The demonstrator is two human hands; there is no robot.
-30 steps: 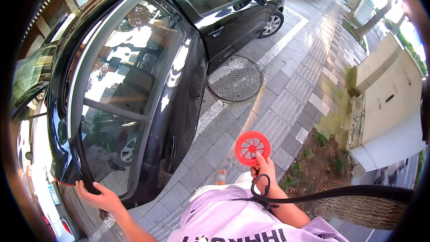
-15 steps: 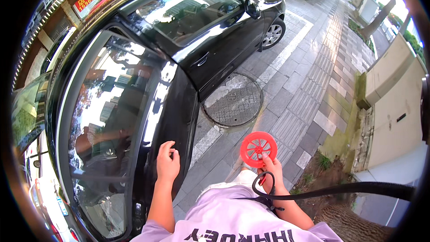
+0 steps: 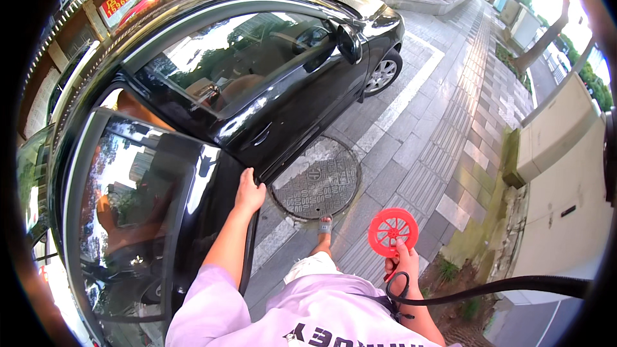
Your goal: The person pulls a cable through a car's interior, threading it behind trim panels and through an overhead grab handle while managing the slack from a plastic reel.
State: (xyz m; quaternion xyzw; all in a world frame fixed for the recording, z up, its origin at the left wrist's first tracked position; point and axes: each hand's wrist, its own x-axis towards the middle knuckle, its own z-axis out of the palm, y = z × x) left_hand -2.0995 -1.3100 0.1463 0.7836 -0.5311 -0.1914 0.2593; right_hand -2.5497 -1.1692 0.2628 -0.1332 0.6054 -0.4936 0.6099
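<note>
My left hand (image 3: 249,193) is at the free edge of the black car's rear door (image 3: 222,218). Its fingers curl over that edge, and the fingertips are partly hidden. The door stands ajar, with a gap showing the brown interior (image 3: 144,108). Out to the right, my right hand (image 3: 403,262) grips a red plastic spoked reel (image 3: 393,231), the thumb pressed on its lower face. A black cord (image 3: 406,283) loops beside that wrist.
The black car's front door (image 3: 283,119) is closed. A round manhole cover (image 3: 316,180) lies beside the car, with my foot (image 3: 325,225) at its near edge. Pale utility boxes (image 3: 559,173) line the right. A black tube (image 3: 501,288) crosses the lower right.
The rear door has swung open from the car body. My left hand has risen onto its edge, and my right hand has moved right and slightly down with the reel. One foot has come into view.
</note>
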